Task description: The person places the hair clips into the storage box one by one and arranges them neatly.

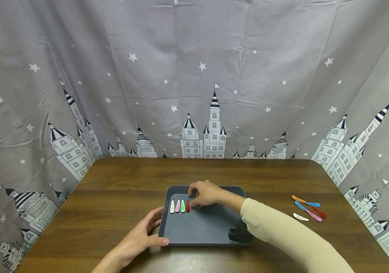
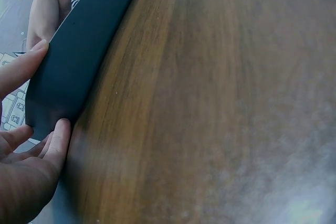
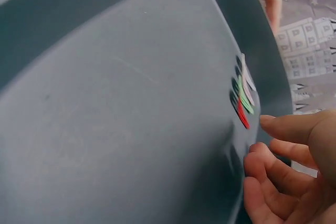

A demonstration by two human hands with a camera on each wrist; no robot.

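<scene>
Grey tray (image 1: 211,231), your left hand (image 1: 142,232) gripping eight o'clock edge; right hand (image 1: 205,192), fingertips apart, beside red clip (image 1: 188,206) at ten: careless graze could skew it.

My table (image 1: 129,178) is dk brown wood w/ grain showing & a shine nr me. The grey tray (image 1: 201,229) sits on it, approx mid. To my R, well apart from it, lie an orange clip (image 1: 298,198), two blue clips (image 1: 313,204), a pink clip (image 1: 314,216), a red clip (image 1: 320,213) & a white clip (image 1: 300,217), all nr each other.
</scene>
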